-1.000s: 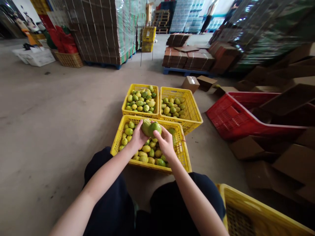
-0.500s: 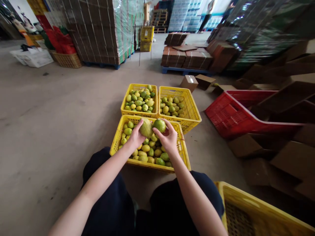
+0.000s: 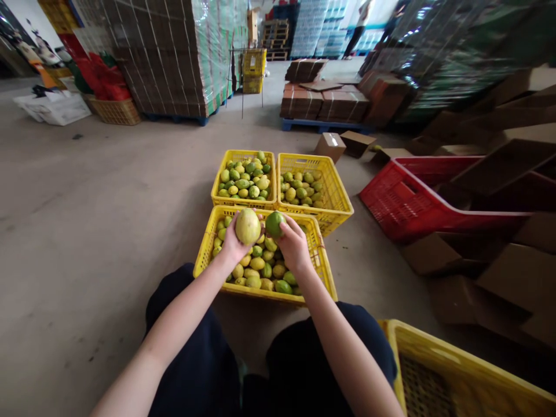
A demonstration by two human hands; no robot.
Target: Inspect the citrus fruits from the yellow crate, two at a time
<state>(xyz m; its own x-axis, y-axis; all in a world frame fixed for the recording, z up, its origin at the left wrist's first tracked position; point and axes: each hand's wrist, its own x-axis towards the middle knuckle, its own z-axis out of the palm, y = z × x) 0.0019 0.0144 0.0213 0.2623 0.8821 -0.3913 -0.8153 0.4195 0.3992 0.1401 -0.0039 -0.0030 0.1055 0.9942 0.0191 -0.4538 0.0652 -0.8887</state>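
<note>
My left hand [image 3: 235,242] cradles a pale yellow, lemon-like fruit [image 3: 248,226], rounded and smooth, from below and the side. Between the fingertips and thumb of my right hand [image 3: 294,242] is a smaller dark green fruit [image 3: 274,224]. The two fruits are held close together, a small gap between them. Both hands are above the front yellow crate [image 3: 264,294], where many yellow and green fruits [image 3: 257,263] lie loose; my hands and forearms hide some of them.
Behind the front crate stand a left yellow crate [image 3: 216,197] and a right yellow crate [image 3: 341,194], both holding similar fruit. Another yellow crate [image 3: 460,359] is at lower right. A red crate [image 3: 391,202] and cardboard boxes [image 3: 499,278] crowd the right. Wrapped pallet stacks [image 3: 160,58] stand behind.
My left hand has turned and shifted slightly left, showing more of the yellow fruit. My right hand has rotated, moving the green fruit slightly left and down. The fruits are now farther apart.
</note>
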